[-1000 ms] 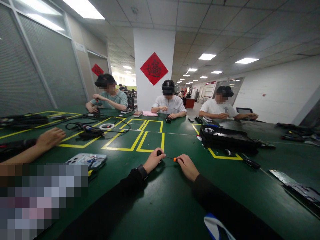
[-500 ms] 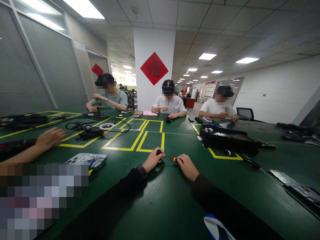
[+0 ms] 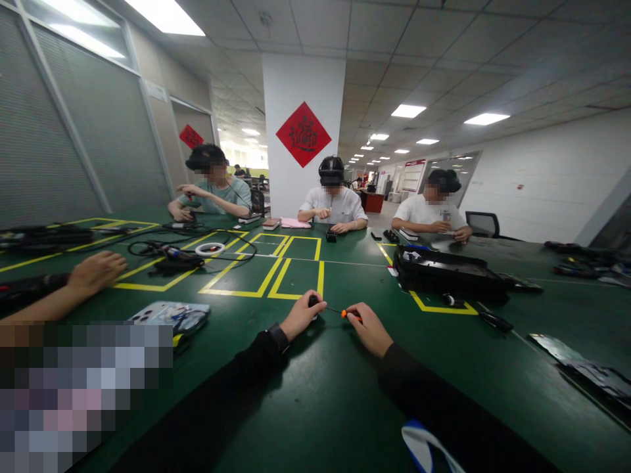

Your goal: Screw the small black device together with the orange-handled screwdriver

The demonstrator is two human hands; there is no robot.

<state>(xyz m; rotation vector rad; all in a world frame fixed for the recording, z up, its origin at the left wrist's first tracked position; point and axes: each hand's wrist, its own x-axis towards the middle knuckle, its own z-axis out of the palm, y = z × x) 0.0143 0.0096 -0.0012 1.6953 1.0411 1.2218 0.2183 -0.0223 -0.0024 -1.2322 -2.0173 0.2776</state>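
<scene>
Near the middle of the green table, my right hand [image 3: 371, 330] is closed round the handle of a screwdriver [image 3: 344, 313], which has an orange collar and a thin dark shaft. The shaft points left, its end reaching my left hand [image 3: 300, 316]. The fingers of that hand are closed on a small black part [image 3: 313, 301], mostly covered by thumb and fingers, so its kind does not show. A dark band sits at my left wrist, and both forearms rest in dark sleeves.
A long black plastic housing [image 3: 451, 272] lies at the right, a black tool [image 3: 494, 321] beside it. At the left are a transparent bag [image 3: 172, 316], cables, a white ring [image 3: 210, 249] and another person's hand [image 3: 97, 272]. Several people sit opposite. A blue-white strap [image 3: 419, 443] lies in front.
My right fingers have shifted slightly on the screwdriver, so more of its orange and black handle shows. The left hand has hardly moved.
</scene>
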